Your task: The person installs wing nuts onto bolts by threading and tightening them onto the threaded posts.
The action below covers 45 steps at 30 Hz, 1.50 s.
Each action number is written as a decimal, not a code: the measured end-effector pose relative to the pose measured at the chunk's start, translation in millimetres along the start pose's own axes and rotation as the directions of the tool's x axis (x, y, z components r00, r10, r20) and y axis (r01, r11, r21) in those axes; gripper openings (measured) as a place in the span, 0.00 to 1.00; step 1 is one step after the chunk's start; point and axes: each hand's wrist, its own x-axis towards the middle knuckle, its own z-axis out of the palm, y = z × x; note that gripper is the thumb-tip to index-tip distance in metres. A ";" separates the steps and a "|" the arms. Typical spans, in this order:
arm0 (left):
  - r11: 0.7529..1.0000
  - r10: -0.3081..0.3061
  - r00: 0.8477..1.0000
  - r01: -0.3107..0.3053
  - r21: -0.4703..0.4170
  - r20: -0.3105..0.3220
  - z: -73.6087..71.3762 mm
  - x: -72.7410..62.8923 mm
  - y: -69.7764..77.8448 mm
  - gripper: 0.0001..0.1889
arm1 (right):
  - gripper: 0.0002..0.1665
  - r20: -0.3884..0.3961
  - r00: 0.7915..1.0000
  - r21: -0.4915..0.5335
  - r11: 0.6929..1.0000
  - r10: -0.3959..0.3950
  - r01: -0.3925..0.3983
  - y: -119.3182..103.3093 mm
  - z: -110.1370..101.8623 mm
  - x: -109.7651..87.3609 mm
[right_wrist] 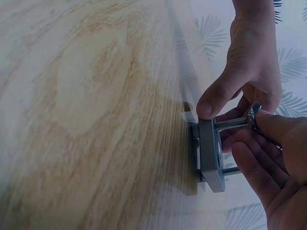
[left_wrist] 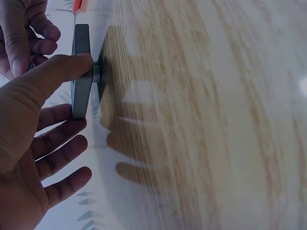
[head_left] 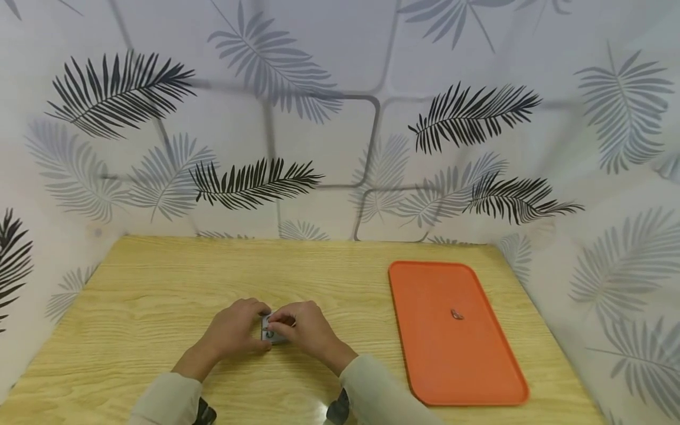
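A small grey plate [right_wrist: 207,153] is raised slightly off the table by the bolt heads under it. Two threaded bolts stand out of its upper face, the longer-showing one [right_wrist: 231,124] carrying a wing nut [right_wrist: 254,116] near its end. My left hand [head_left: 234,330] grips the plate by opposite edges, thumb on the near side, with some fingers spread beyond it in the left wrist view. With thumb and fingertips, my right hand [head_left: 312,332] pinches the wing nut over the plate. In the head view the fingers partly cover the plate.
An orange tray [head_left: 451,366] lies on the wood-grain table [head_left: 175,283] to the right, with a small metal piece [head_left: 457,314] on it. Behind the table hangs a leaf-patterned backdrop [head_left: 340,141].
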 end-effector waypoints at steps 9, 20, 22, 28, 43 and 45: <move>1.000 0.017 1.000 -0.017 0.006 -0.014 -0.4 1.3 -0.3 0.25 | 0.09 -0.015 1.000 -0.020 0.999 -0.025 0.025 -1.2 2.5 0.7; 1.000 -0.006 1.000 0.006 0.008 0.006 -1.5 1.3 3.5 0.21 | 0.08 -0.022 0.999 -0.072 0.996 -0.049 0.048 1.2 5.0 1.1; 1.000 -0.006 1.000 0.006 0.013 0.007 -1.8 1.0 4.1 0.21 | 0.08 -0.007 0.997 -0.105 0.992 -0.074 0.073 1.8 3.4 1.2; 1.000 -0.002 1.000 0.002 0.019 0.003 -3.1 0.3 5.4 0.20 | 0.07 0.054 0.989 -0.137 0.981 -0.135 0.141 4.0 -1.9 1.3; 0.999 0.002 1.000 -0.004 -0.050 -0.031 -2.1 -3.7 2.9 0.22 | 0.05 0.051 0.994 -0.182 0.977 -0.100 0.108 4.0 -0.1 3.2; 0.998 0.021 0.999 -0.024 -0.061 -0.038 -2.2 -4.4 2.3 0.20 | 0.04 0.047 0.994 -0.188 0.976 -0.100 0.107 3.6 0.2 3.2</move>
